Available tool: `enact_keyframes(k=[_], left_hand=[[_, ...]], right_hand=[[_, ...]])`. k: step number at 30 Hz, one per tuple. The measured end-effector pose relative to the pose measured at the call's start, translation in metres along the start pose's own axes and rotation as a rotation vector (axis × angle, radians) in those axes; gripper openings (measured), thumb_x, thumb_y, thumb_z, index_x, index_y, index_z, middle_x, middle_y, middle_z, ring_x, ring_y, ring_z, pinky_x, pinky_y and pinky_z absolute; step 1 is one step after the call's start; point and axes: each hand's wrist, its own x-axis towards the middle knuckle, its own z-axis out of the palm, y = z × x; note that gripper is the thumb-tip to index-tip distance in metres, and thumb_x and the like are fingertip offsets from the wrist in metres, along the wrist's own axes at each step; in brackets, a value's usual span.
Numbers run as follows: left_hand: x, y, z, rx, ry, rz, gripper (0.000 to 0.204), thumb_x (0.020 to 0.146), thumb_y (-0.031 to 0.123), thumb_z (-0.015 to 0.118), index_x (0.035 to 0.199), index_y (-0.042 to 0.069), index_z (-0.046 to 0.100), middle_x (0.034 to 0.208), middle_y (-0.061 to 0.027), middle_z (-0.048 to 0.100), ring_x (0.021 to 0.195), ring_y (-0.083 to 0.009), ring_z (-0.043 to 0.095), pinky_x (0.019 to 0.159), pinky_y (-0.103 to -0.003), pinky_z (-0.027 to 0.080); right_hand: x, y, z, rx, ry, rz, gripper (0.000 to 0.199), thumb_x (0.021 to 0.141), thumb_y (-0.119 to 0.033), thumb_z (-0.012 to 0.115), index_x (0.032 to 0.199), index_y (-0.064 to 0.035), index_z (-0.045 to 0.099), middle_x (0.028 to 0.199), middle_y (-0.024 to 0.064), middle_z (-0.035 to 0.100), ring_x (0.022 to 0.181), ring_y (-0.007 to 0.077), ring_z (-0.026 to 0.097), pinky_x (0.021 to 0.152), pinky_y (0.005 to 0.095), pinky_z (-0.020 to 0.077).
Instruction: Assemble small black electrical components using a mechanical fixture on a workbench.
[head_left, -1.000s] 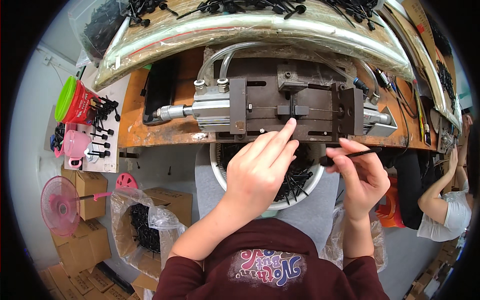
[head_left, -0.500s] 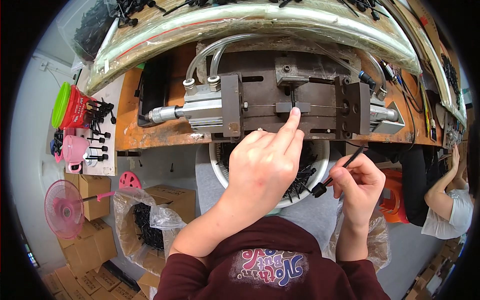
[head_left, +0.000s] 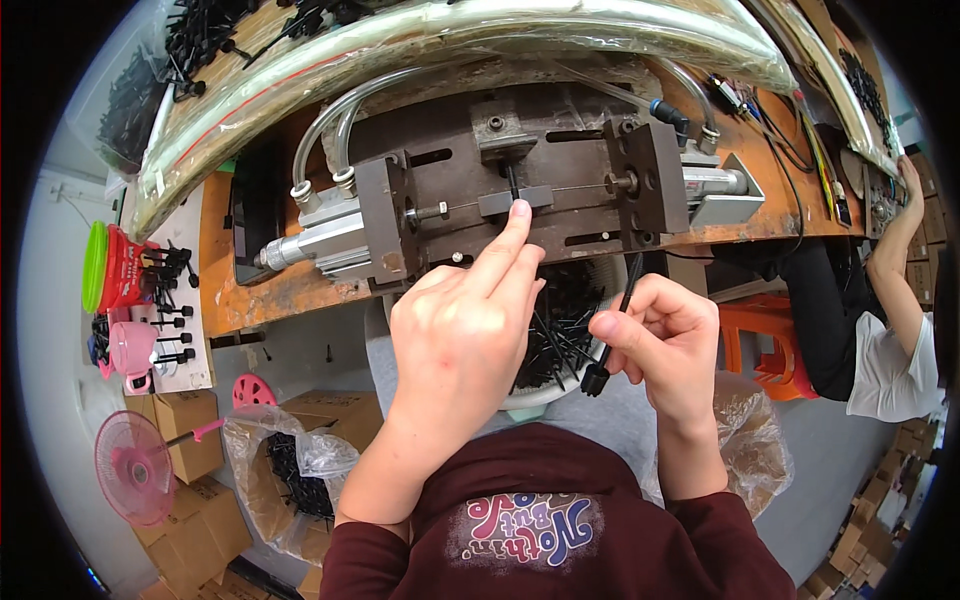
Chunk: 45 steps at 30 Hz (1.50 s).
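Note:
My left hand (head_left: 460, 335) reaches over a dark metal fixture (head_left: 570, 155). Its index finger is stretched out, with the tip at the near end of a thin black rod (head_left: 514, 180) lying across a small grey block (head_left: 540, 196). The thumb is hidden. My right hand (head_left: 670, 345), near the fixture's front edge, pinches another black rod between thumb and fingers; a ribbed black knob (head_left: 595, 379) forms its lower end. A left bolt (head_left: 432, 211) and a right bolt (head_left: 622, 185) point at the block from the fixture's two end plates, apart from it.
A basin (head_left: 530, 405) of black rods sits below the fixture. Clear hoses (head_left: 335, 115) run to the left cylinder (head_left: 335, 235). At left are a pink cup (head_left: 133, 348), a pink fan (head_left: 134, 467) and a lined bag (head_left: 290, 470). Another person's arm (head_left: 890, 260) is at far right.
Both end bolts now stick out further toward the block. My right hand has turned its rod steeper. The view has shifted, while my left fingertip stays by the block.

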Motion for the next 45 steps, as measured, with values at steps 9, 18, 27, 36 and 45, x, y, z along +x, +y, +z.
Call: enact_keyframes(k=[9,18,27,36,45], left_hand=[[-0.026,0.018,-0.020,-0.665,-0.054,0.086,0.034,0.066,0.009,0.084,0.098,0.005,0.073,0.094,-0.0087,0.070,0.076,-0.0211,0.068,0.064,-0.030,0.055],[-0.042,0.019,-0.026,-0.543,-0.043,0.128,0.032,0.062,0.010,0.085,0.093,0.008,0.076,0.084,-0.0052,0.067,0.067,-0.0183,0.065,0.056,-0.027,0.053],[-0.046,0.023,-0.033,-0.608,0.029,0.119,0.035,0.061,0.012,0.086,0.094,0.010,0.076,0.094,-0.0069,0.070,0.072,-0.0183,0.067,0.059,-0.027,0.054],[-0.052,0.026,-0.027,-0.546,0.036,0.190,0.033,0.062,0.008,0.084,0.093,0.003,0.075,0.108,-0.0135,0.069,0.081,-0.0211,0.070,0.067,-0.028,0.059],[-0.053,0.028,-0.029,-0.536,0.048,0.190,0.030,0.063,0.007,0.084,0.090,0.001,0.074,0.107,-0.0141,0.070,0.079,-0.0209,0.070,0.066,-0.028,0.059]], right_hand=[[-0.002,0.005,0.002,0.233,-0.067,0.019,0.013,0.087,-0.008,0.071,0.079,-0.0010,0.063,0.070,0.0038,0.064,0.052,0.0010,0.053,0.041,0.0145,0.0330],[0.010,0.004,0.003,0.182,-0.118,-0.062,0.016,0.094,-0.011,0.061,0.094,0.0036,0.066,0.071,0.0076,0.064,0.048,0.0044,0.051,0.044,0.0175,0.0368],[0.003,0.001,0.006,0.289,-0.054,-0.105,0.024,0.101,-0.017,0.049,0.095,0.0037,0.061,0.078,0.0160,0.069,0.047,0.0097,0.058,0.046,0.0196,0.0418],[-0.004,0.000,0.013,0.397,-0.101,-0.125,0.025,0.102,-0.015,0.046,0.096,0.0048,0.059,0.077,0.0191,0.068,0.044,0.0121,0.057,0.041,0.0207,0.0426],[-0.008,0.002,0.014,0.379,-0.099,-0.140,0.023,0.101,-0.014,0.048,0.095,0.0052,0.059,0.076,0.0187,0.067,0.046,0.0126,0.059,0.043,0.0211,0.0446]])
